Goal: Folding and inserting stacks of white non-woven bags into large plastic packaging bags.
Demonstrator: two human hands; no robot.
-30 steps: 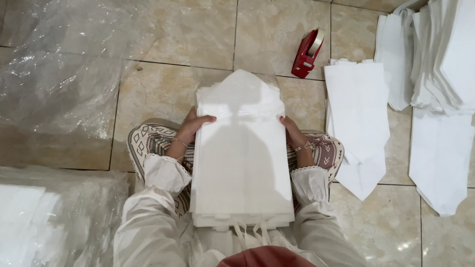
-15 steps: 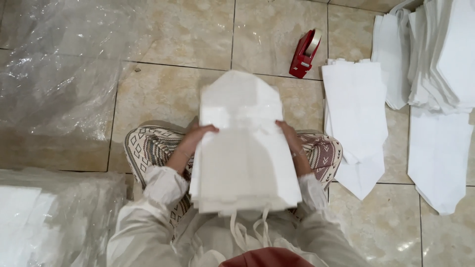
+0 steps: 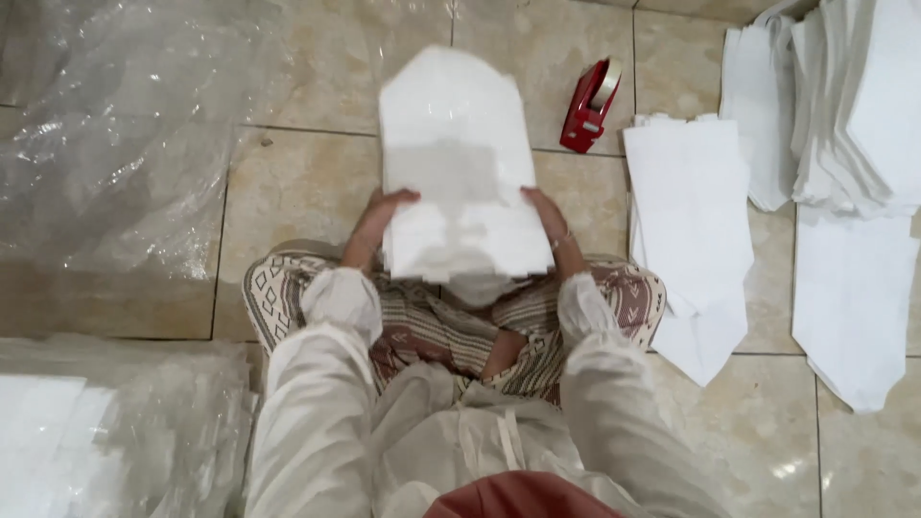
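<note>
The stack of white folded cloth pieces (image 3: pixel 460 168) is being held up above the patterned lap (image 3: pixel 432 326), its long axis running away from the person, pointed end far. The left hand (image 3: pixel 379 223) is gripping its left edge and the right hand (image 3: pixel 549 223) its right edge, equally near, fingers closed around the stack

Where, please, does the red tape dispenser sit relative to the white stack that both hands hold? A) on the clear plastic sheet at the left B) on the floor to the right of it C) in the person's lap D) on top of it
B: the red tape dispenser stands on the floor tiles just right of the white stack, which the left hand and right hand grip by its sides.
</note>
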